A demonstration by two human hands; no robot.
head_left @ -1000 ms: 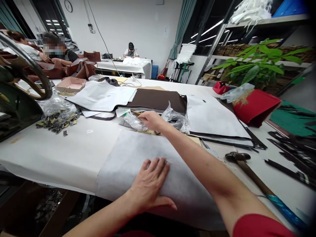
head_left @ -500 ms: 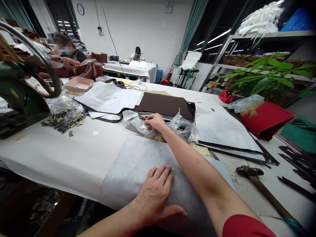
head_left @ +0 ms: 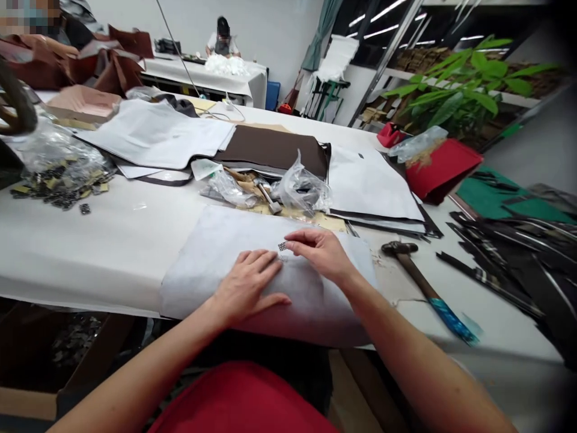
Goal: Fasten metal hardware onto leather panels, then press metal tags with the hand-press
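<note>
Across the desk point(head_left: 130, 240), a pale sheet point(head_left: 202, 234) laps over the near edge. The right hand point(head_left: 322, 252) has come back from beside the plastic bag point(head_left: 232, 189) beyond the sheet; its fingers now pinch a small metal plate point(head_left: 282, 246) over the sheet, near the left hand point(head_left: 247, 281), so work seems centred there. Whether the plate touches the sheet, I cannot tell. The left fingers lie flat on the sheet, grasping nothing. A hammer point(head_left: 399, 248) lies toward the right edge; past the far edge, a co-worker point(head_left: 222, 45) works.

Left grip point(head_left: 247, 279) flat, thumb point(head_left: 273, 300) spread, right grip point(head_left: 323, 254) pinched, forearms point(head_left: 155, 355) bare
</note>
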